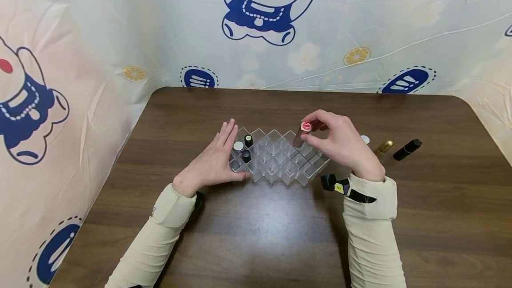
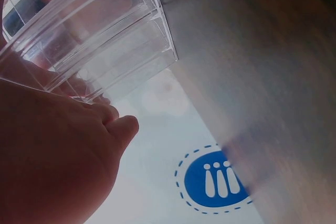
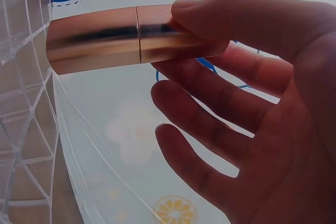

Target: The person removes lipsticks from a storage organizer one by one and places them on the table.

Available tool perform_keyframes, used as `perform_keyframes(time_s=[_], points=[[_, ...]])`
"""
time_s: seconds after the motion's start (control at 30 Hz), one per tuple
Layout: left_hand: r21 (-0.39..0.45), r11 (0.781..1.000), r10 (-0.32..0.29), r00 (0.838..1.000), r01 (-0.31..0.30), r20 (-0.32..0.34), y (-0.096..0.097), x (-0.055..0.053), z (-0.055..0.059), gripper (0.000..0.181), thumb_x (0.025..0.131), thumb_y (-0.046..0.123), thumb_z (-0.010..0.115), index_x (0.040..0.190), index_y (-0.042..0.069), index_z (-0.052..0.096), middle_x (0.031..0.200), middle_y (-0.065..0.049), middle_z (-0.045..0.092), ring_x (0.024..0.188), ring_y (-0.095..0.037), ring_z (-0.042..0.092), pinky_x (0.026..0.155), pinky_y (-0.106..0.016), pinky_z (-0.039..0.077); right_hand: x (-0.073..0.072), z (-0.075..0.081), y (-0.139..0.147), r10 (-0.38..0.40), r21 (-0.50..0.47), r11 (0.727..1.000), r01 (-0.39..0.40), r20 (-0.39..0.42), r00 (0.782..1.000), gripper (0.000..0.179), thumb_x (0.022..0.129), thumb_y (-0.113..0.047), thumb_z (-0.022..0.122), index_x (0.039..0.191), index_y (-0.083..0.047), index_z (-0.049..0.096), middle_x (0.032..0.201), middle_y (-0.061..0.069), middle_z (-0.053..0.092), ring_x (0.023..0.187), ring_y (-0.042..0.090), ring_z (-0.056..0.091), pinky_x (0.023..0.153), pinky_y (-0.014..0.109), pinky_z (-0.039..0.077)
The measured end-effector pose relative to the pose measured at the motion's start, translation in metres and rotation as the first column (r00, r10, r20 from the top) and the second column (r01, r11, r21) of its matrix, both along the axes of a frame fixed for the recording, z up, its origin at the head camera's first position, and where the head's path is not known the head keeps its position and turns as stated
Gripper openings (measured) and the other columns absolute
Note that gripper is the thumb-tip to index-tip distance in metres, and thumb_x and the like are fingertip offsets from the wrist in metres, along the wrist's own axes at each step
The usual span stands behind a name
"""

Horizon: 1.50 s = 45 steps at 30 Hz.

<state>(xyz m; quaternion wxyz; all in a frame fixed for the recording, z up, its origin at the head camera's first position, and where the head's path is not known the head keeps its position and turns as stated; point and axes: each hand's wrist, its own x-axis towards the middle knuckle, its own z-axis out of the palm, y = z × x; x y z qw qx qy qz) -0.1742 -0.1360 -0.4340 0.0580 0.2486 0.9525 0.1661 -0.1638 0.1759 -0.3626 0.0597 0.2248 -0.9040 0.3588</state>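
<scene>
A clear plastic lipstick organizer [image 1: 276, 159] with diamond-shaped compartments lies across the table. My right hand [image 1: 340, 141] pinches a rose-gold lipstick tube [image 3: 94, 40] between thumb and fingers, its red-labelled end upward. The tube's lower end is at the organizer's back right compartments; how far it reaches in is hard to tell. Against the organizer's left end rests my left hand [image 1: 216, 159], its fingers extended and thumb along the front. Beside that hand, a white-topped tube [image 1: 238, 146] and two black tubes [image 1: 248, 140] stand in the left compartments.
On the table [image 1: 256, 243], right of the organizer, are a gold tube [image 1: 385, 146] and a black tube [image 1: 408, 149] lying down. A white round top [image 1: 365, 139] shows partly behind my right hand. A printed curtain [image 1: 160, 21] hangs behind and to the left.
</scene>
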Motion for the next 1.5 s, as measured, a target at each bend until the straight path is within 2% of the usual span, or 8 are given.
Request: perform_keyframes(time_s=[0.33, 0.67, 0.8, 0.93, 1.1, 1.33, 1.4, 1.5], points=[[0.008, 1.000, 0.000, 1.000, 0.000, 0.001, -0.002, 0.001, -0.002, 0.124, 0.070, 0.058, 0.075, 0.154, 0.000, 0.006, 0.163, -0.009, -0.012, 0.151, -0.033, -0.003, 0.122, -0.049, 0.013, 0.001, -0.001, 0.001, -0.005, -0.013, 1.000, 0.005, 0.006, 1.000, 0.025, 0.083, -0.010, 0.074, 0.106, -0.007, 0.064, 0.097, 0.006, 0.069, 0.092, 0.022, 0.063, 0.087, 0.044, 0.053], [0.001, 1.000, -0.007, 1.000, 0.007, -0.003, 0.000, 0.000, -0.006, 0.125, 0.070, 0.058, 0.075, 0.155, 0.001, 0.003, 0.163, -0.008, -0.013, 0.151, -0.033, -0.003, 0.122, -0.048, 0.013, 0.004, -0.002, 0.004, -0.023, -0.008, 1.000, 0.023, 0.032, 0.999, 0.023, 0.085, -0.013, 0.073, 0.107, -0.010, 0.065, 0.098, 0.004, 0.069, 0.094, 0.024, 0.064, 0.085, 0.039, 0.051], [0.003, 1.000, -0.013, 1.000, 0.013, 0.004, 0.004, 0.000, -0.006, 0.125, 0.071, 0.058, 0.075, 0.155, 0.003, 0.001, 0.163, -0.007, -0.014, 0.151, -0.033, -0.003, 0.122, -0.048, 0.013, 0.007, 0.000, 0.009, -0.050, 0.003, 0.999, 0.050, 0.044, 0.998, 0.022, 0.086, -0.015, 0.071, 0.107, -0.011, 0.066, 0.098, 0.002, 0.068, 0.093, 0.020, 0.064, 0.081, 0.038, 0.052], [0.005, 1.000, -0.013, 1.000, 0.013, 0.010, 0.005, 0.000, -0.004, 0.124, 0.071, 0.058, 0.075, 0.155, 0.002, 0.003, 0.163, -0.007, -0.013, 0.151, -0.032, -0.004, 0.122, -0.048, 0.013, 0.011, 0.001, 0.014, -0.058, 0.023, 0.998, 0.057, 0.035, 0.998, 0.023, 0.086, -0.015, 0.072, 0.108, -0.013, 0.066, 0.099, 0.000, 0.069, 0.094, 0.016, 0.063, 0.079, 0.034, 0.051], [-0.002, 1.000, -0.011, 1.000, 0.011, 0.011, 0.003, 0.001, -0.003, 0.124, 0.071, 0.059, 0.075, 0.155, 0.001, 0.004, 0.163, -0.007, -0.014, 0.151, -0.032, -0.004, 0.122, -0.047, 0.013, 0.014, 0.004, 0.024, -0.070, 0.014, 0.997, 0.070, 0.020, 0.997, 0.024, 0.085, -0.016, 0.073, 0.108, -0.012, 0.066, 0.098, 0.002, 0.070, 0.092, 0.020, 0.064, 0.074, 0.022, 0.048], [-0.006, 1.000, -0.005, 1.000, 0.005, 0.010, 0.001, 0.000, -0.003, 0.125, 0.071, 0.060, 0.074, 0.155, 0.003, 0.002, 0.163, -0.006, -0.015, 0.151, -0.031, -0.005, 0.122, -0.048, 0.012, 0.015, 0.006, 0.033, -0.142, 0.015, 0.990, 0.141, 0.049, 0.989, 0.024, 0.084, -0.015, 0.074, 0.107, -0.013, 0.066, 0.097, 0.003, 0.069, 0.092, 0.021, 0.065, 0.076, 0.022, 0.047], [-0.006, 1.000, -0.006, 1.000, 0.006, 0.010, 0.000, -0.001, -0.003, 0.125, 0.070, 0.060, 0.075, 0.155, 0.003, 0.001, 0.163, -0.006, -0.015, 0.151, -0.031, -0.005, 0.122, -0.048, 0.012, 0.015, 0.005, 0.036, -0.135, 0.014, 0.991, 0.135, 0.024, 0.991, 0.023, 0.085, -0.014, 0.073, 0.107, -0.012, 0.066, 0.096, 0.003, 0.069, 0.091, 0.019, 0.064, 0.075, 0.015, 0.045], [-0.002, 1.000, -0.002, 1.000, 0.002, 0.009, -0.001, -0.001, -0.003, 0.125, 0.070, 0.059, 0.075, 0.155, 0.002, 0.003, 0.163, -0.007, -0.014, 0.151, -0.032, -0.004, 0.122, -0.048, 0.012, 0.016, 0.005, 0.040, -0.123, 0.020, 0.992, 0.123, -0.002, 0.992, 0.021, 0.086, -0.013, 0.072, 0.105, -0.011, 0.067, 0.095, 0.003, 0.070, 0.090, 0.018, 0.062, 0.077, 0.012, 0.043]])
